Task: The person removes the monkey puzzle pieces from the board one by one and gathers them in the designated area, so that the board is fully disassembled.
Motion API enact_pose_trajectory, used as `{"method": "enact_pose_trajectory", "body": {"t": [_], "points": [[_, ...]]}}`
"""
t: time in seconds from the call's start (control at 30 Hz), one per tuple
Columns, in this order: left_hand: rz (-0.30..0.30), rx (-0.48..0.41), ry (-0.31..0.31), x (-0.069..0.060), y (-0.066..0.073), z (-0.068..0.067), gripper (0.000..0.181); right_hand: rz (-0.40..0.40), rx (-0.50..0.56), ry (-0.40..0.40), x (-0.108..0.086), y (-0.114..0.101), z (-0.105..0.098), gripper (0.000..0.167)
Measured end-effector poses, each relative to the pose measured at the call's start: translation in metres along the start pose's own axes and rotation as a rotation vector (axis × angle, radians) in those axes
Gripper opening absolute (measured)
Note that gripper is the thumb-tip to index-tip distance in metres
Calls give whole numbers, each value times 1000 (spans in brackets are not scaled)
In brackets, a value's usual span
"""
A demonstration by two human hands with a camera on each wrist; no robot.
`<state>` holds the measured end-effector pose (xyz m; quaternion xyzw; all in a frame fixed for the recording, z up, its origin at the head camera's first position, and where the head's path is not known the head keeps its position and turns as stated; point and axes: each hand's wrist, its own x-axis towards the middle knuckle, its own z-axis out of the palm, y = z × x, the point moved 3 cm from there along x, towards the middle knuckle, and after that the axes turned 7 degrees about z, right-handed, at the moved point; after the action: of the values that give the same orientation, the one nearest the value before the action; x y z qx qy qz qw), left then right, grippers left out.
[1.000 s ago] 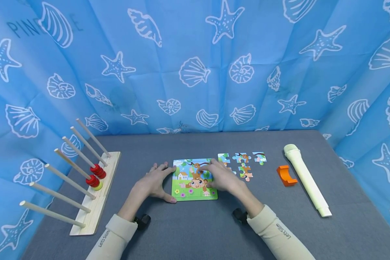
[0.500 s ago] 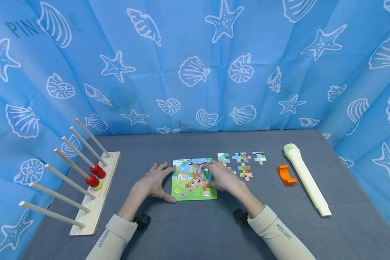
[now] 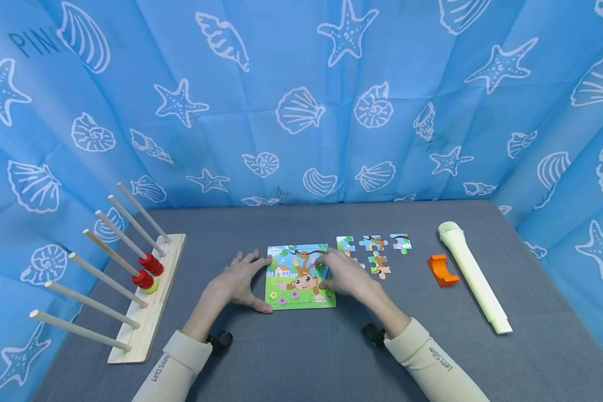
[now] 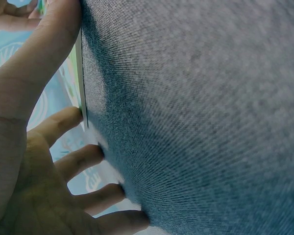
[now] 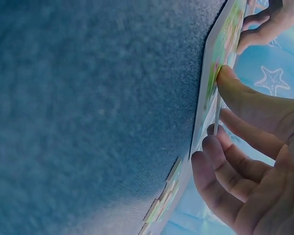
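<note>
A monkey picture puzzle board (image 3: 301, 306) lies flat on the grey table. My left hand (image 3: 238, 281) rests at its left side, fingers spread, with thumb and index fingertip touching the edge; the left wrist view shows this hand (image 4: 44, 181) against the board's edge (image 4: 80, 73). Over the board's right part is my right hand (image 3: 349, 274). In the right wrist view this hand (image 5: 255, 161) pinches a thin puzzle piece (image 5: 217, 115), tilted up from the board (image 5: 200, 117). The fingers hide part of the picture.
Several loose pieces (image 3: 380, 267) lie right of the board. Farther right are an orange curved block (image 3: 442, 272) and a cream microphone-shaped stick (image 3: 474, 276). On the left stands a wooden peg rack (image 3: 153, 312) with red and yellow rings. A blue curtain (image 3: 301, 151) hangs behind.
My right fingers have shifted slightly over the board's right part, uncovering a little more of the picture. The left hand stays in place.
</note>
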<state>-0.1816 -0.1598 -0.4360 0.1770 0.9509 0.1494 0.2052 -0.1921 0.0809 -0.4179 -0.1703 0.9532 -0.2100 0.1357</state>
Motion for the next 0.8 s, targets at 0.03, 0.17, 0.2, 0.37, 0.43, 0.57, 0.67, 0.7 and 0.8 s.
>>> {"method": "enact_pose_trajectory", "body": {"t": [0.03,0.17,0.2,0.37,0.43,0.57,0.67,0.7,0.8], "points": [[1,0,1,0,0,0,115,-6,4,0,0,0,0,45],[4,0,0,0,1,-1,115,-20,22,1,-1,-1,1,45],[4,0,0,0,1,-1,115,-24,25,3,-1,0,1,44],[3,-2,-1,-1,1,-1,114,-41,28,19,-5,3,0,43],[1,-2,-1,-1,1,-1,114,-47,27,26,-7,5,-2,44],[-1,-4,-4,-1,2,-1,114,-41,37,36,-9,12,-7,46],[-2,-9,-6,-1,2,-1,114,-37,39,45,-9,18,-11,47],[-2,-10,-7,-1,2,-1,114,-36,39,47,-10,21,-13,47],[-3,-11,-5,-1,2,-1,114,-42,30,55,-12,30,-20,46]]}}
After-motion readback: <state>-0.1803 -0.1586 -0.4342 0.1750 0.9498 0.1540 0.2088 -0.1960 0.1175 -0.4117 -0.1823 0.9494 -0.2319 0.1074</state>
